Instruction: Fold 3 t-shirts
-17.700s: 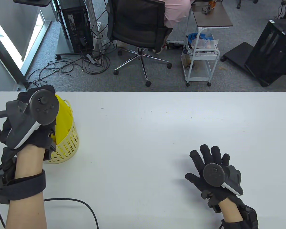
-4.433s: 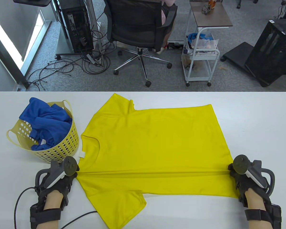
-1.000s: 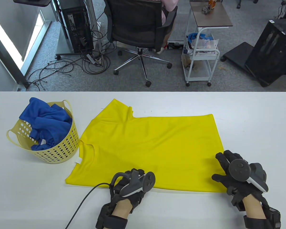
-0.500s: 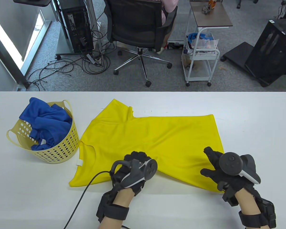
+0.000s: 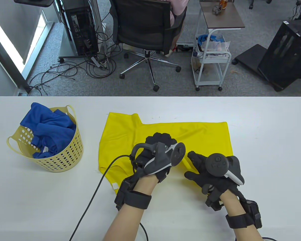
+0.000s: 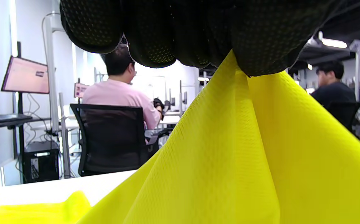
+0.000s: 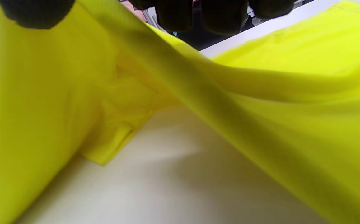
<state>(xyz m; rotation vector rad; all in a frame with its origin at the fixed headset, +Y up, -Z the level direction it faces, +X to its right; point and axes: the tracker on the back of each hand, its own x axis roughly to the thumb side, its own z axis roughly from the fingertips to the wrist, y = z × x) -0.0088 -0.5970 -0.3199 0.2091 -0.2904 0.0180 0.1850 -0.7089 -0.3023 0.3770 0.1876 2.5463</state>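
Right now the yellow t-shirt (image 5: 165, 130) lies across the middle of the white worktop (image 5: 266, 140), its far edge flat and straight and its near edge lifted off the surface. The left hand (image 5: 157, 156) has its fingers (image 6: 155, 34) bunched together, pinching a fold of the cloth, which hangs from them in a taut ridge. The right hand (image 5: 210, 173) grips the shirt too: from its wrist camera the thumb sits on one side of the raised fabric and the other fingers (image 7: 198, 14) on the far side, with the cloth draped like a tent over bare worktop. The two hands are close together over the near half of the shirt, not touching.

The fabric is a thin, smooth knit with a fine dimpled weave. A small white label (image 5: 114, 186) shows at the near left corner, by the neckline.

To the left, well apart from the shirt, stands a round pale-yellow plastic basket (image 5: 62, 157) with perforated walls and loop handles, holding a crumpled blue garment (image 5: 49, 128). The right side of the worktop and the near left strip are open, save for a black cable (image 5: 95, 190) trailing from the left wrist.
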